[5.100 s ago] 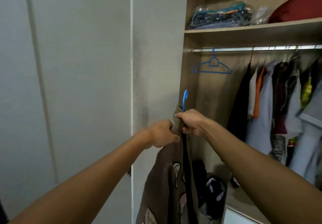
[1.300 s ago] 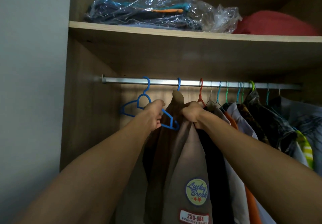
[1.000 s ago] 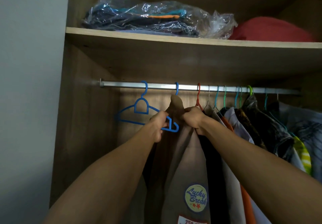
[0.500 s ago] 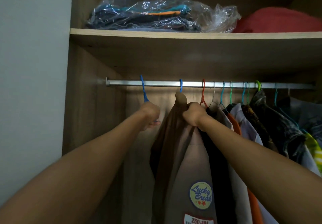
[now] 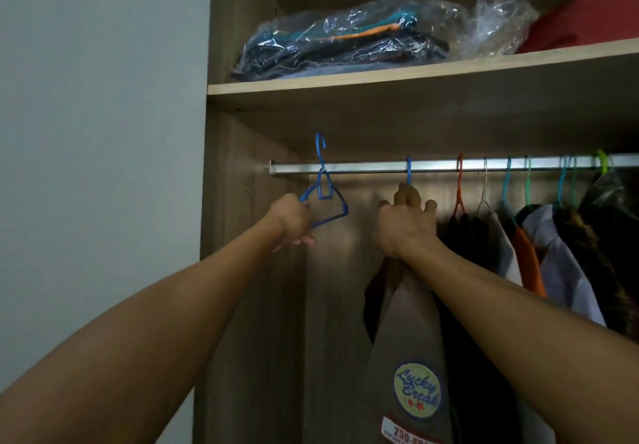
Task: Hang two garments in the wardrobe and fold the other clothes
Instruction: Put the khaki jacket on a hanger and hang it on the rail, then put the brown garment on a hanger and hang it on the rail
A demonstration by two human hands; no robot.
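- Wardrobe interior: rail under a shelf, clothes hanging at right.
- Brown jacket hangs from the rail on its blue hook; right hand grips its collar.
- Left hand curls round a spare hanger, its hook lifted clear above the rail.
- Judged: one garment hung; a second and the folding remain, none of it visible.

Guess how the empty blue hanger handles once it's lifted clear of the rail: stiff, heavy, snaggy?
The blue hanger is thin plastic, so probably light and a bit flexible. The left hand grips one arm, so it may swing. Its hook sits above the rail and could catch.
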